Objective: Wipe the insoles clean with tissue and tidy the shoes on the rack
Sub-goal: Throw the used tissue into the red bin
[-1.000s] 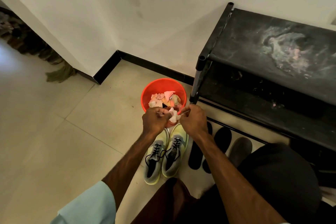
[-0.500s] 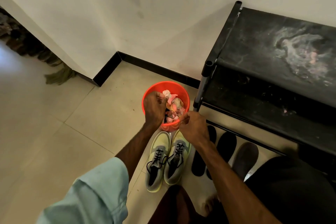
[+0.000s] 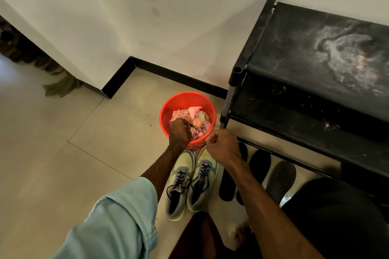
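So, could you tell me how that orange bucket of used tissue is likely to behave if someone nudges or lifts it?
The orange bucket probably lifts lightly: it looks like thin plastic and seems to hold only crumpled tissue. On the smooth tiled floor it would likely slide easily. With so little weight inside, a push near the rim might tip it.

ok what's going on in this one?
A person crouches beside a black shoe rack. The left hand is down in an orange bucket, on the crumpled used tissues; whether it grips one is unclear. The right hand hovers over the toes of a pair of sneakers on the floor, fingers curled. Dark insoles lie on the floor by the rack's foot. The rack's visible shelves hold no shoes.
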Demonstrator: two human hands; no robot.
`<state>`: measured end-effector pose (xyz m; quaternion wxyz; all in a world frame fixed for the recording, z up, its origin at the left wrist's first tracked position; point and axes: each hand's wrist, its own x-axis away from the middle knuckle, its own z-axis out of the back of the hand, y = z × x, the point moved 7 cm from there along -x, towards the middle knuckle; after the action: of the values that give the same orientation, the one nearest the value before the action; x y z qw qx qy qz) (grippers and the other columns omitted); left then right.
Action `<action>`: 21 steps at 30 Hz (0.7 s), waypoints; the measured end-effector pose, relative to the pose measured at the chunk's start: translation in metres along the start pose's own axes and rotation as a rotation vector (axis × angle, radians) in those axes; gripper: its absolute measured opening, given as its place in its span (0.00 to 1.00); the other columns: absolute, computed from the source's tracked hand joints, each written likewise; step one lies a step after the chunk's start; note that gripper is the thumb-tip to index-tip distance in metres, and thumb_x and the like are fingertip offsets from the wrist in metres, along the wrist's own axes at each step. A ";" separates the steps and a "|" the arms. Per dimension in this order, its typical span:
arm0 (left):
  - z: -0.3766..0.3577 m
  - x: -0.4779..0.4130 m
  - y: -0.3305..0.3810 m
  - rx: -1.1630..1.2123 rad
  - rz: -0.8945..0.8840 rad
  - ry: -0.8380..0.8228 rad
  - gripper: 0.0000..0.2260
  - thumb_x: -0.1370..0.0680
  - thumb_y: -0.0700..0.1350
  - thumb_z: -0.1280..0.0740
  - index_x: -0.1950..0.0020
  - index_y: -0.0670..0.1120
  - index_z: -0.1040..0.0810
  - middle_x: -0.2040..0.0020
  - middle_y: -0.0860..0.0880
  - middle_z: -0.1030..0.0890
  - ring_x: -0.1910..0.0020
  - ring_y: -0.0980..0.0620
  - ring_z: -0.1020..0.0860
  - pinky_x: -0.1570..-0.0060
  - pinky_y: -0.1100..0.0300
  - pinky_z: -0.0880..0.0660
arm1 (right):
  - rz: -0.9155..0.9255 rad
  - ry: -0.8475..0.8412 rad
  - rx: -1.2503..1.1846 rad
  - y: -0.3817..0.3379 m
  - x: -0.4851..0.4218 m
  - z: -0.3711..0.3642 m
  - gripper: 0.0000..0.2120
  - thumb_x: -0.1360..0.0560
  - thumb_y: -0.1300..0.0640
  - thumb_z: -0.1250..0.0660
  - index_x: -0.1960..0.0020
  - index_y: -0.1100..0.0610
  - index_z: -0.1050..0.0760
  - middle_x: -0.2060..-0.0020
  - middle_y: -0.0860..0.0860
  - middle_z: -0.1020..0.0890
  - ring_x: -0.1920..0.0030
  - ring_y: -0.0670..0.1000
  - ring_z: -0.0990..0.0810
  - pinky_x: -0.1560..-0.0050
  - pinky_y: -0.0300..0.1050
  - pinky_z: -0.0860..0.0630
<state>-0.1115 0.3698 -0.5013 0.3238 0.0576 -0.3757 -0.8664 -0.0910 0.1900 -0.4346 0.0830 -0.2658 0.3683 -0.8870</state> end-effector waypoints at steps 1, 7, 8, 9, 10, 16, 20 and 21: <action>0.000 0.002 0.000 -0.001 -0.009 0.001 0.09 0.24 0.31 0.35 0.59 0.37 0.15 0.67 0.50 0.21 0.73 0.53 0.22 0.73 0.74 0.31 | -0.002 -0.006 -0.007 0.000 0.000 0.001 0.04 0.28 0.60 0.27 0.61 0.54 0.19 0.62 0.50 0.16 0.59 0.50 0.17 0.58 0.47 0.18; -0.003 0.021 0.013 0.035 -0.109 0.003 0.10 0.21 0.37 0.34 0.57 0.42 0.14 0.60 0.50 0.15 0.65 0.58 0.19 0.62 0.72 0.26 | -0.021 0.031 -0.007 0.003 0.003 0.018 0.09 0.26 0.61 0.28 0.64 0.54 0.21 0.66 0.48 0.19 0.66 0.44 0.22 0.67 0.39 0.24; -0.003 0.026 0.019 0.029 -0.121 0.003 0.09 0.21 0.37 0.34 0.57 0.42 0.14 0.59 0.50 0.14 0.63 0.57 0.19 0.60 0.68 0.24 | -0.036 0.049 -0.005 0.005 0.002 0.022 0.10 0.26 0.62 0.28 0.65 0.53 0.21 0.67 0.47 0.20 0.65 0.45 0.21 0.64 0.41 0.21; -0.003 0.032 0.025 0.020 -0.125 0.001 0.09 0.22 0.38 0.33 0.56 0.42 0.13 0.58 0.49 0.14 0.61 0.55 0.18 0.58 0.63 0.23 | -0.052 0.067 -0.007 0.008 0.001 0.026 0.10 0.27 0.62 0.28 0.66 0.52 0.21 0.66 0.47 0.19 0.64 0.46 0.20 0.60 0.44 0.19; -0.004 0.036 0.029 0.012 -0.127 -0.003 0.08 0.22 0.39 0.33 0.54 0.43 0.13 0.57 0.48 0.13 0.59 0.54 0.17 0.57 0.62 0.22 | -0.069 0.080 -0.008 0.012 0.001 0.031 0.09 0.28 0.63 0.28 0.65 0.52 0.20 0.65 0.47 0.18 0.62 0.47 0.18 0.57 0.45 0.18; -0.008 0.065 0.052 -0.030 -0.149 -0.105 0.08 0.26 0.38 0.32 0.55 0.45 0.13 0.57 0.51 0.14 0.61 0.55 0.17 0.58 0.57 0.19 | -0.117 0.106 0.009 0.034 0.006 0.049 0.03 0.27 0.59 0.29 0.57 0.54 0.16 0.59 0.49 0.15 0.59 0.47 0.17 0.59 0.44 0.18; -0.013 0.092 0.090 -0.051 -0.217 -0.198 0.08 0.27 0.35 0.31 0.59 0.44 0.13 0.60 0.51 0.14 0.65 0.58 0.18 0.58 0.61 0.20 | -0.118 0.108 -0.008 0.046 0.023 0.076 0.03 0.27 0.60 0.28 0.57 0.55 0.16 0.60 0.50 0.15 0.60 0.48 0.16 0.57 0.48 0.15; -0.015 0.096 0.098 -0.057 -0.231 -0.216 0.08 0.26 0.35 0.31 0.59 0.43 0.13 0.60 0.51 0.14 0.65 0.57 0.17 0.58 0.61 0.19 | -0.123 0.106 -0.009 0.049 0.026 0.082 0.04 0.27 0.60 0.29 0.57 0.56 0.16 0.61 0.51 0.15 0.61 0.49 0.16 0.57 0.50 0.15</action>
<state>-0.1308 0.2534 -0.4308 0.1811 -0.0024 -0.3747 -0.9093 -0.0719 0.0961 -0.4102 0.0077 -0.2410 0.3593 -0.9016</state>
